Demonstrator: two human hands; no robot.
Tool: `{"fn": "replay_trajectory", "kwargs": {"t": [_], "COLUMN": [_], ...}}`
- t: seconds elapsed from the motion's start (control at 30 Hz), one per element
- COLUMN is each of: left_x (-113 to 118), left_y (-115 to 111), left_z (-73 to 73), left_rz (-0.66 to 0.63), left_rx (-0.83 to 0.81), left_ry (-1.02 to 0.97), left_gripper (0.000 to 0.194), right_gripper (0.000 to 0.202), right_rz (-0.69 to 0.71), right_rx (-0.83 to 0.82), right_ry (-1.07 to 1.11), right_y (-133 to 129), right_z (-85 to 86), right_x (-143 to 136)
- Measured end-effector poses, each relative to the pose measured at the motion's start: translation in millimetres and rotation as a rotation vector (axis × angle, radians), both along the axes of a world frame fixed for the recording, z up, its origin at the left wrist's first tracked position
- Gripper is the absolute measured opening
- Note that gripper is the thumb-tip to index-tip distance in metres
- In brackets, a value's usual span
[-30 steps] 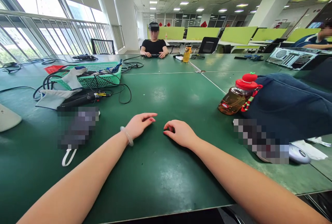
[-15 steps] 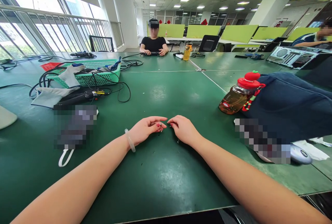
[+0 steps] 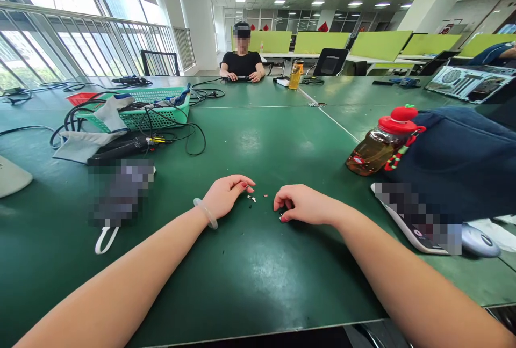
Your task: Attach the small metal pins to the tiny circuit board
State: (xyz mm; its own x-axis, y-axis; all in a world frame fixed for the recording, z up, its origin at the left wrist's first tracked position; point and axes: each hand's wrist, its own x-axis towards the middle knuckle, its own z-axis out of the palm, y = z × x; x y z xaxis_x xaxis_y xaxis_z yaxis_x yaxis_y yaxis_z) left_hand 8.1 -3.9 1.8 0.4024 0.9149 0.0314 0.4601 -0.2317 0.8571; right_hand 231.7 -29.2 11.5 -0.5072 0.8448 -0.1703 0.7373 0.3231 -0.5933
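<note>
Extending from the near edge (image 3: 278,332) to a seated person (image 3: 242,63) opposite, the green bench (image 3: 258,278) carries both forearms. Plain surface lies between the hands and the near edge, which rises slightly towards the right; a further stretch runs ahead to a thin crosswise seam (image 3: 242,107). The left hand (image 3: 223,196) has its fingers extended and thumb near the forefinger; whether anything is pinched there cannot be told. The right hand (image 3: 306,204) is curled, its fingers narrowly spaced; a small shiny piece (image 3: 281,216) shows at the thumb tip, held or merely touching, one cannot tell which. Between the hands lie a small whitish piece (image 3: 252,198), just beside the left fingertips, and a tiny pinkish piece (image 3: 265,195).

Bounding the left side are a dark, blurred-out item (image 3: 123,192) with a white loop (image 3: 107,239), and beyond it a black case (image 3: 119,148), loose cables (image 3: 195,138) and a green basket (image 3: 157,120). Bounding the right are a red-lidded bottle (image 3: 368,152), a dark blue bag (image 3: 459,160), a white-edged, partly blurred device (image 3: 397,224) and a mouse (image 3: 479,240), the last two beyond the right forearm. Farther off stand an orange bottle (image 3: 295,75) and a computer case (image 3: 463,82).
</note>
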Motion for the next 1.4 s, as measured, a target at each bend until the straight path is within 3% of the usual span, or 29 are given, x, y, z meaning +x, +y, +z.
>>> {"fn": "replay_trajectory", "kwargs": {"t": [0.17, 0.37, 0.57, 0.8, 0.97, 1.2, 1.4], "left_x": [9.8, 5.4, 4.8, 8.3, 4.9, -0.6, 0.9], "left_y": [-9.1, -7.4, -3.8, -2.8, 0.0, 0.9, -3.9], "left_z": [-0.3, 4.0, -4.0, -8.6, -6.1, -3.0, 0.9], "left_rz": [-0.184, -0.065, -0.018, -0.024, 0.013, 0.022, -0.02], "left_rx": [-0.168, -0.038, 0.013, -0.113, -0.187, 0.087, 0.211], "left_ry": [-0.126, 0.003, 0.019, -0.165, -0.248, -0.078, 0.038], "left_gripper": [0.027, 0.029, 0.024, 0.029, 0.031, 0.034, 0.033], "right_gripper": [0.004, 0.003, 0.003, 0.014, 0.022, 0.024, 0.024], "right_rz": [-0.007, -0.137, -0.263, -0.342, -0.41, -0.408, -0.379], "right_rx": [0.04, 0.126, 0.218, 0.088, -0.019, -0.042, 0.009], "right_ry": [0.032, 0.23, 0.424, 0.65, 0.641, 0.604, 0.558], "right_y": [1.6, 1.2, 3.0, 7.2, 13.7, 28.7, 21.4], "right_z": [-4.7, -12.5, -25.3, -30.8, -24.2, -16.3, -14.4], "right_x": [-2.9, -16.7, -35.0, -35.6, -39.0, -43.9, -41.5]}}
